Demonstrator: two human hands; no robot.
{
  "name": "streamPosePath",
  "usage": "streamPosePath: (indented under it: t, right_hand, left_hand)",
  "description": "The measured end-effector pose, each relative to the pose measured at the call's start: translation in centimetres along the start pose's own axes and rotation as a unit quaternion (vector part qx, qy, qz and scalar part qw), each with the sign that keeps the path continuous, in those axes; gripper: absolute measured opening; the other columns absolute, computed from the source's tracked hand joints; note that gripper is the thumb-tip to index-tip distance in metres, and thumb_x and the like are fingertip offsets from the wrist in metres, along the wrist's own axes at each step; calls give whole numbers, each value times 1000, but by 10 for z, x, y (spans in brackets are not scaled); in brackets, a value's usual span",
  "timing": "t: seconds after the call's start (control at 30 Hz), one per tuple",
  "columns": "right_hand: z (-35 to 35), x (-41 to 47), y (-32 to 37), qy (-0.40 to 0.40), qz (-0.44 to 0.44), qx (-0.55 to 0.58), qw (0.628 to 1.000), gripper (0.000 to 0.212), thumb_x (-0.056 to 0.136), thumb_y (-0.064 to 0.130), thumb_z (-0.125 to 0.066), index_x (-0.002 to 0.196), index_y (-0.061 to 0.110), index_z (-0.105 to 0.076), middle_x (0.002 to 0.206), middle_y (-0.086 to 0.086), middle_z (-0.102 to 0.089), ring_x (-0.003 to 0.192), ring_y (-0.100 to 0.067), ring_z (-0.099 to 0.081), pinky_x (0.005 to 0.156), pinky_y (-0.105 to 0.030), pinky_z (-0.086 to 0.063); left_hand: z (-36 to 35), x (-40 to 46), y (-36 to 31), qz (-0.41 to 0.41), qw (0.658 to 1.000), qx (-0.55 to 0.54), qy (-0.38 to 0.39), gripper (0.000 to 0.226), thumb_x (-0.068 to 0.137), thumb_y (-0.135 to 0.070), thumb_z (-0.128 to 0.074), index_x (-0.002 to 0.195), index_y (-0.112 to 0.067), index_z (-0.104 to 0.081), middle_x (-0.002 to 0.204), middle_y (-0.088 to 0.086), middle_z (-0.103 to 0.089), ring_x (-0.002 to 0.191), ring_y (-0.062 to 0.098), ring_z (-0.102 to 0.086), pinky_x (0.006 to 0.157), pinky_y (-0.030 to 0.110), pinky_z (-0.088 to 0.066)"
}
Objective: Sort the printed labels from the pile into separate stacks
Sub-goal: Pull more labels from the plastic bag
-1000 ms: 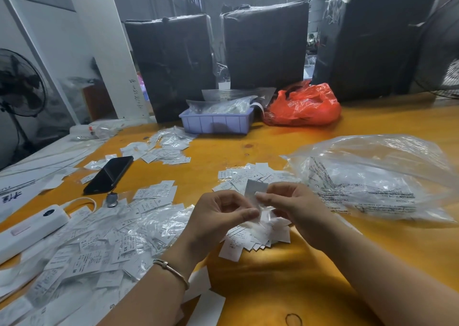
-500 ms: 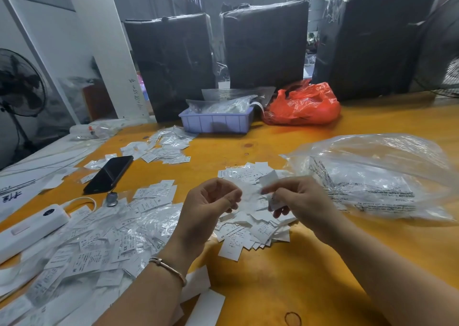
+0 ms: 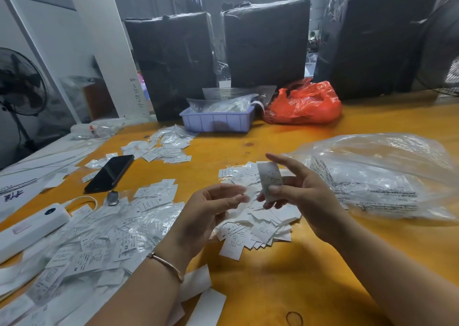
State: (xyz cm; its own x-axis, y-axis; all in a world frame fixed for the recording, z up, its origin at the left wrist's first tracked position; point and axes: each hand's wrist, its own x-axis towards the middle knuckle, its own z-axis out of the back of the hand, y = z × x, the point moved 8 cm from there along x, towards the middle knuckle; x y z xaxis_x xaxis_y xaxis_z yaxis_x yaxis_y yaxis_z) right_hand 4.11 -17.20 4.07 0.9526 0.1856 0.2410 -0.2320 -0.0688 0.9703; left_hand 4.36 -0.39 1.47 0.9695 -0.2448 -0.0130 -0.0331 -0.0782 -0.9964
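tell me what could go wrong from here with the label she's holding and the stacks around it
1. The right hand pinches one label directly above the unsorted pile; a slip would likely drop it back in.
2. The labels by the phone nearly merge with the left heap, so sizes could mix.
3. The fan, if running, might scatter loose labels.
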Motion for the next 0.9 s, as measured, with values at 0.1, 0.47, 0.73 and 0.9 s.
streamPosePath:
  t: [0.1,0.47,0.73,0.9]
  right_hand:
    - [6,1,-4,-19,-24,13,999,40,96,3,-45,129,25,-43,85,-15,-74,72,-24,-70,58,-24,-48]
    - [14,1,2,-31,-17,25,999,12,96,1,-42,106,2,-50,84,-14,-75,69,-25,-70,52,-20,-48]
    - [24,-4,26,-109,121,-46,986,11,72,25,-74,77,15,-71,80,-16,-69,65,-21,-56,57,-26,-49]
    - [21,-10,37,-107,194,-50,974,5,75,19,-75,75,17,-71,76,-11,-70,68,-27,-61,62,-35,-52]
  left_hand:
    - [-1,0,0,-1,1000,-19,18,10,68,-13,-77,77,-15,-76,85,10,-74,68,12,-64,59,19,-50]
    - [-7,1,0,-56,991,120,25,17,72,-16,-81,75,-11,-65,67,1,-67,64,11,-63,60,18,-50]
    - [-9,-4,-11,-120,984,134,3,22,67,-24,-82,86,-14,-76,71,-4,-68,70,8,-65,65,17,-51]
    - [-10,-4,-12,-141,974,177,-3,17,67,-31,-81,76,-17,-76,73,-3,-70,74,13,-65,71,26,-55]
